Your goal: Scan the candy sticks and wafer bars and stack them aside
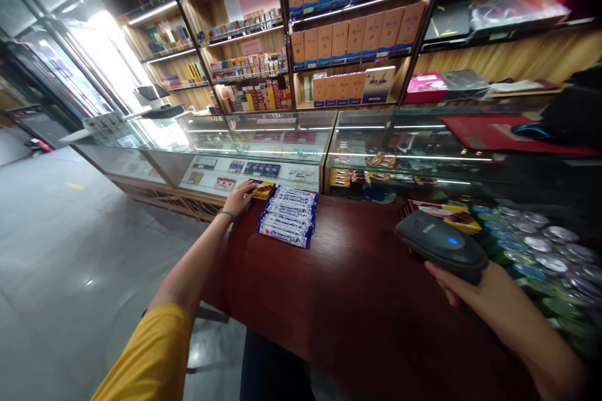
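Right hand [484, 291] wraps barcode scanner [437, 241]; left hand [239, 199] at yellow packet [264, 190], pinch unclear. Best: scanner steady, blue-and-white packets [289, 216] undisturbed.

Free to pass over the dark-red wooden tabletop [352, 282] between the row of blue-and-white snack packets [288, 216] and the barcode scanner [439, 242] in the right hand [480, 291]. Open above the packets. Blocked at the far edge by the glass display counter [244, 131], at right by silver-topped cans [538, 244], behind the scanner by yellow-and-red snack packs [463, 219], at far left by the left hand [239, 199].
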{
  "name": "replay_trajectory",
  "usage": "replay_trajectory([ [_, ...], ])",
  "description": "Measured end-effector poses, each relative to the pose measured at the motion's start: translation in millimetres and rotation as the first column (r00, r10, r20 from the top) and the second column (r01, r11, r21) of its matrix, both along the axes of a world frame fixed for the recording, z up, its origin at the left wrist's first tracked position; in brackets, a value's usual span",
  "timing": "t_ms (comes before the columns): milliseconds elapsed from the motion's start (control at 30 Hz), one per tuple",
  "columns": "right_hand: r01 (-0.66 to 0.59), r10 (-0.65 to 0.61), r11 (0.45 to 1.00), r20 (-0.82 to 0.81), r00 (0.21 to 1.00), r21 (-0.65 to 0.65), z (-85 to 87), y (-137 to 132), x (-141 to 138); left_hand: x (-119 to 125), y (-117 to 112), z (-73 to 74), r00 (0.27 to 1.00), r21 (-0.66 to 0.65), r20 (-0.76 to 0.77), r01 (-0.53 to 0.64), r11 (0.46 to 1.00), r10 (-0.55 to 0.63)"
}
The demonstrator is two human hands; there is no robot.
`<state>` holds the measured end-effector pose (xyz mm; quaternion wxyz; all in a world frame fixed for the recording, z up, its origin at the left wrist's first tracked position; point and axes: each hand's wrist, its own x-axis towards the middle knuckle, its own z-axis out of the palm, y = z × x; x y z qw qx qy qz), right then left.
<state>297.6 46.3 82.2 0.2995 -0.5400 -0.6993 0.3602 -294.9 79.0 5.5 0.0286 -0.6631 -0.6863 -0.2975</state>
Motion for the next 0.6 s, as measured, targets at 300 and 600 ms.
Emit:
replay_trajectory([
  [300, 0.074, -0.066, 0.997, -0.247, 0.967, 0.026, 15.3, 2.3, 29.0, 91.8, 30.7, 23.5, 0.992, 0.245, -0.066, 0.117, 0.962, -0.104],
  [600, 0.203, -0.178, 0.979, -0.413, 0.893, 0.015, 35.2, 3.5, 54.2, 287.1, 69.0, 37.4, 0.84, 0.281, -0.057, 0.531, 0.799, -0.539],
])
